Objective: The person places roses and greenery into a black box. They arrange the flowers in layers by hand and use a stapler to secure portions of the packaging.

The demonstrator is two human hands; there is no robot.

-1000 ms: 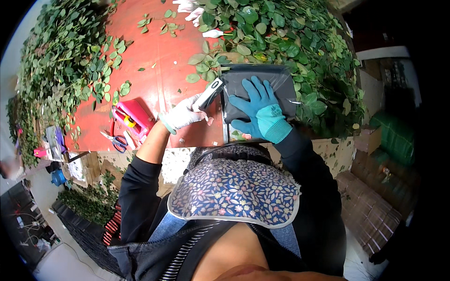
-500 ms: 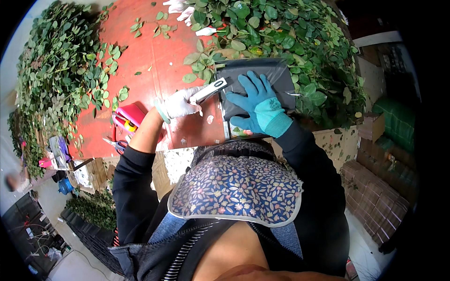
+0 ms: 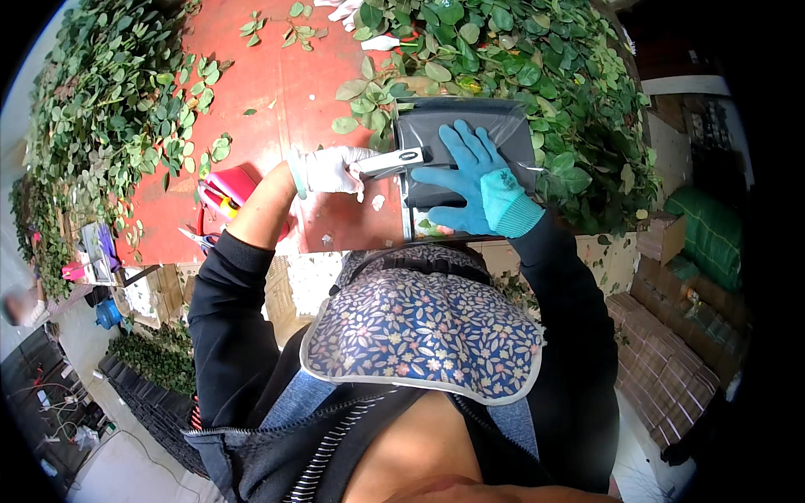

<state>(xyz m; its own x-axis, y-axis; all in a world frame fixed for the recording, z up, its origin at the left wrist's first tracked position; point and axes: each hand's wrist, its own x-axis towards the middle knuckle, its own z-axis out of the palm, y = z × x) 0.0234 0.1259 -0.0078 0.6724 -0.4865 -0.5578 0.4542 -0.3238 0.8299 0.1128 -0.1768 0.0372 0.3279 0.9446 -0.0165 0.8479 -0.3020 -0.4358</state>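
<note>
My left hand [image 3: 334,172], in a thin white glove, is closed around a white hand tool that looks like a stapler [image 3: 394,161]. The tool's far end lies over the left edge of a flat black pack [image 3: 423,130] with clear film on it. Spread flat on that pack is my right hand [image 3: 478,184], in a blue-green knitted work glove, its fingers apart and pressing down. What the tool's jaws meet at the pack's edge is too small to tell.
Leafy stems are heaped on the red table [image 3: 323,101], one pile [image 3: 101,109] at left and another [image 3: 579,142] at right. A pink holder [image 3: 233,186] and scissors [image 3: 199,240] lie left of my forearm. Stacked cardboard [image 3: 662,360] stands on the right.
My left hand has brought the stapler-like tool from an upward slant to nearly level, its end further over the black pack's edge. My right hand stays spread on the pack.
</note>
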